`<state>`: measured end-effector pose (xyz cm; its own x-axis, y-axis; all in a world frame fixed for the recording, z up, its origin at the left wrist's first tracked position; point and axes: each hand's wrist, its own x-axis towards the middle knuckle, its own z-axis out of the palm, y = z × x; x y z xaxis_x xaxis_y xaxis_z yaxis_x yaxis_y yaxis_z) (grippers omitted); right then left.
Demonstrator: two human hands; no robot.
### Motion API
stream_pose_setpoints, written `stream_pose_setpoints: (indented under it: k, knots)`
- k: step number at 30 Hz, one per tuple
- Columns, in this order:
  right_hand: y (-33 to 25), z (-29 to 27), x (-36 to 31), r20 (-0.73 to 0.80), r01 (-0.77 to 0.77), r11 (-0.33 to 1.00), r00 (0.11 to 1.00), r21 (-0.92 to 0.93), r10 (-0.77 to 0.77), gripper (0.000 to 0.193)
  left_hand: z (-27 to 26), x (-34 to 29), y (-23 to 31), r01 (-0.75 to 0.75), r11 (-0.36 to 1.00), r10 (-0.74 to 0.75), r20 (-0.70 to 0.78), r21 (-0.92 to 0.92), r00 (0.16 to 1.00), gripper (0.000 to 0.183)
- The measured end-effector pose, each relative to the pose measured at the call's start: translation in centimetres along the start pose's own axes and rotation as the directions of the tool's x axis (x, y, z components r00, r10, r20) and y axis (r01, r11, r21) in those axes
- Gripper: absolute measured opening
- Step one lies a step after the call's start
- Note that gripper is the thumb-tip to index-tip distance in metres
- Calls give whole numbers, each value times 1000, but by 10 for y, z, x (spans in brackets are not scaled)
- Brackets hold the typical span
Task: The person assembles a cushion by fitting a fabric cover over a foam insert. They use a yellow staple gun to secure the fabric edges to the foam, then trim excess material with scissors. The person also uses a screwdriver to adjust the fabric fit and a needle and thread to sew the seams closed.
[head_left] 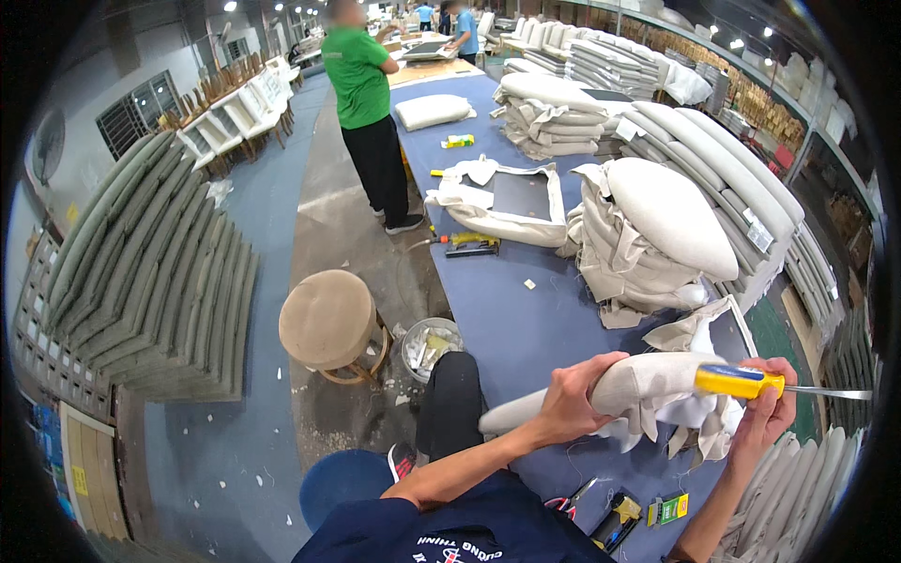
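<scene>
Across my lap and the table edge lies a beige fabric-covered cushion, tilted, with loose fabric edges and white padding showing on its underside. My left hand is closed round its upper edge. At the cushion's right end, my right hand grips a screwdriver by its yellow-and-blue handle, the metal blade pointing right, away from the cushion. On the table near me lie red-handled scissors, a black-and-yellow staple gun and a small green-and-yellow box.
Beige cushions are piled on the blue table, beside an upturned padded frame and another staple gun. A round stool and waste bucket stand left. Farther off, a person in green stands tableside.
</scene>
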<state>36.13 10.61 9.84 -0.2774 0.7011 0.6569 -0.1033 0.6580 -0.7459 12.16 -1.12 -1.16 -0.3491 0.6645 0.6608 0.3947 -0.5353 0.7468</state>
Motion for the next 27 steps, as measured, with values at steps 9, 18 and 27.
stream_pose_setpoints:
  k: [9, 18, 27]
  knots:
    - [111, 58, -9, -137, -126, 991, 984, -52, 118, 23, -27, 45, 40, -140, 942, 71, 228, 306, 971, 95]
    - [100, 80, -18, -215, -206, 965, 962, -163, 169, 23, 7, 59, 24, 234, 946, -202, -156, 224, 967, 41]
    - [75, 105, -26, -260, -188, 948, 958, -256, 120, 20, -19, 60, 7, 273, 962, -272, -67, 7, 960, 43]
